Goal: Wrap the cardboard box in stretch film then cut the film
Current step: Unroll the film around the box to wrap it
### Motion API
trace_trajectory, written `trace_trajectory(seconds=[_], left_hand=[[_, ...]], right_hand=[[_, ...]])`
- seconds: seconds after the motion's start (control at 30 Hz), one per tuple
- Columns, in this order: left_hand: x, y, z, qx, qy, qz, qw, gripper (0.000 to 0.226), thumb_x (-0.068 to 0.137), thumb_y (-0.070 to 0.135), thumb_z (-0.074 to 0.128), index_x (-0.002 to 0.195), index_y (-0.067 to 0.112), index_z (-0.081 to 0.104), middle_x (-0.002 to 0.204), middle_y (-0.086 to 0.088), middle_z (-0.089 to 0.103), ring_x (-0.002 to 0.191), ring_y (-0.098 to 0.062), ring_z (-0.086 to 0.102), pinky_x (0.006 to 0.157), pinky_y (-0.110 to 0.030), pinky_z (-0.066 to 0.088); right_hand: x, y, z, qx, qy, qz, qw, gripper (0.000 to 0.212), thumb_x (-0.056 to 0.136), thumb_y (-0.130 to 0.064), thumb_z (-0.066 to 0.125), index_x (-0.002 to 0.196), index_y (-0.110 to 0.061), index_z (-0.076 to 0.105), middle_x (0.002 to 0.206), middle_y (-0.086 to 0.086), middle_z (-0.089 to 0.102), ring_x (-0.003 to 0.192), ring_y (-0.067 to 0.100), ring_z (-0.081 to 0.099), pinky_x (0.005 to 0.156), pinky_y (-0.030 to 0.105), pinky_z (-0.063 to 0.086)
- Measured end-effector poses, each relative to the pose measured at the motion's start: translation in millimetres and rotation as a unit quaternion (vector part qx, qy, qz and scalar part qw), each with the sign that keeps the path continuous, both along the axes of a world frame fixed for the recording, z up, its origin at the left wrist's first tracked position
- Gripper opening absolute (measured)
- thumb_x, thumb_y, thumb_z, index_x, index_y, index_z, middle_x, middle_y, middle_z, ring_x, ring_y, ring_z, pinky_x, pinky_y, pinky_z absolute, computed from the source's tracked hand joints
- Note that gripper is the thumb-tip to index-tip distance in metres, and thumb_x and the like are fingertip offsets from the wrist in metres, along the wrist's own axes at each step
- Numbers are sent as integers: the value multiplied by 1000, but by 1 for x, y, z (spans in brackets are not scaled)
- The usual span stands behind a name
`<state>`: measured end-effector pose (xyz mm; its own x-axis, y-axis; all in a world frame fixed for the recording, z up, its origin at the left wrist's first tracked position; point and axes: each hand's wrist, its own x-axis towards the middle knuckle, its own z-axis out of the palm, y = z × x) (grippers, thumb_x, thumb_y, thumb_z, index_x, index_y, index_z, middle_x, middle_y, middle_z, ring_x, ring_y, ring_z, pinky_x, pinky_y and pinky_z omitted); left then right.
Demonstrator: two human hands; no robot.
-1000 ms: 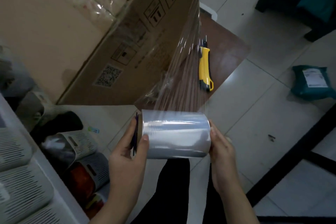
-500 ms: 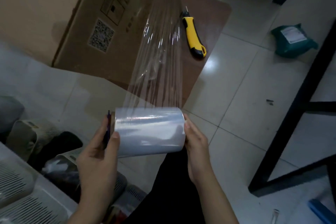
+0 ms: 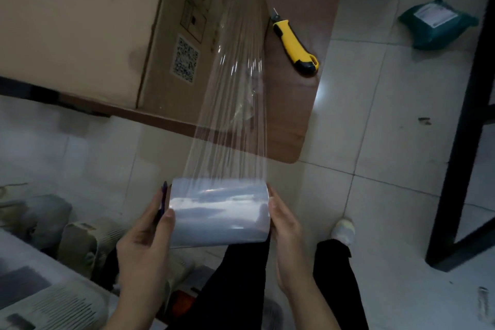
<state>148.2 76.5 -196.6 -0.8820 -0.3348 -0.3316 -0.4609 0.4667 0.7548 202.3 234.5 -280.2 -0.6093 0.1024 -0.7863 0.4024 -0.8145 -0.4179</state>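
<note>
At the near edge, the left hand [image 3: 144,244] and right hand [image 3: 288,244] hold a stretch film roll [image 3: 219,212] level between them, above the person's black-trousered legs [image 3: 235,289] and a pale shoe [image 3: 344,230]. The left thumb lies over the roll's front face while the left fingers [image 3: 155,204], pressed together, run up along its dark end, so the end is pinched between them. The right hand cups the opposite end with its thumb on the rim; its fingers are hidden behind the roll, so I cannot tell how they lie.

To the lower left stand white slatted baskets [image 3: 53,308] on the tiled floor [image 3: 375,142].

From the top of the roll a taut sheet of film [image 3: 235,102], streaked with lengthwise creases, rises to the cardboard box [image 3: 80,30]. It meets the box's printed side near the right corner, beside a QR code label [image 3: 185,58]. More film clings, crumpled, to the box's top edge. The box sits on a dark wooden tabletop [image 3: 294,104].

Just right of the box, apart from it, a yellow utility knife [image 3: 294,40] lies on the tabletop with its blade out.

Farther right, a black frame leg [image 3: 460,142] stands on the floor. Beyond it lies a green parcel [image 3: 436,25].
</note>
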Motion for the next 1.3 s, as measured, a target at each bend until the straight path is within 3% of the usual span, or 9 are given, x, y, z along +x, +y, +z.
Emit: trace_trajectory(seconds=[0.17,0.27,0.33,0.47,0.73,0.93,1.07,1.2,1.3], left_hand=[[-42,-44,1,-33,-24,-88,995,37,93,19,59,105,53,67,112,33,63,105,16,56,78,-1,44],[-59,-62,-6,-31,-29,-116,992,31,93,17,58,111,40,68,111,37,61,107,16,54,81,0,42],[-69,-67,-10,-26,-32,-132,990,31,94,15,58,114,38,66,115,30,63,111,13,54,85,-1,41],[-82,-75,-19,-24,-27,-166,986,35,95,11,56,128,23,60,124,14,62,111,14,53,86,0,40],[-135,-94,-32,-59,-35,-267,961,36,95,11,55,130,18,58,127,6,59,96,31,47,80,6,36],[-184,-123,-30,-64,-41,-380,922,38,94,11,56,132,14,56,133,7,56,102,31,44,80,7,34],[-197,-136,-22,-30,-36,-452,891,53,81,38,55,131,19,55,132,21,52,114,23,43,85,5,34],[-206,-148,-23,7,-32,-472,881,30,92,20,57,117,35,59,114,43,57,109,22,49,80,4,37],[-209,-164,-25,28,-1,-486,874,30,92,14,59,111,37,63,117,29,62,110,16,53,82,2,38]], right_hand=[[-18,-55,-1,-28,-45,-75,996,74,70,-47,66,135,-12,58,129,0,68,117,12,64,94,24,53],[-26,-80,-12,-51,-67,-100,991,59,83,-40,62,135,-13,58,135,2,63,122,15,61,99,29,52],[-29,-92,-22,-63,-65,-107,990,52,85,-39,61,132,-16,61,134,2,64,123,17,61,108,40,46],[-43,-106,-37,-74,-64,-146,984,33,98,-22,52,128,-15,63,128,1,68,121,17,61,110,41,42],[-83,-142,-46,-105,-133,-228,959,33,97,-19,55,121,2,66,121,25,68,115,38,64,107,52,44],[-118,-186,-40,-95,-135,-300,939,36,99,-24,52,121,0,66,120,24,68,111,35,65,101,46,49],[-122,-209,-39,-86,-123,-372,916,36,97,-28,53,115,-3,70,116,24,70,108,35,67,102,48,48],[-119,-231,-44,-95,-87,-425,896,44,91,-37,58,118,-5,70,119,21,70,114,36,65,107,53,44],[-121,-256,-42,-73,-60,-457,885,63,75,-51,67,120,-6,69,122,20,69,117,35,63,108,51,43]])
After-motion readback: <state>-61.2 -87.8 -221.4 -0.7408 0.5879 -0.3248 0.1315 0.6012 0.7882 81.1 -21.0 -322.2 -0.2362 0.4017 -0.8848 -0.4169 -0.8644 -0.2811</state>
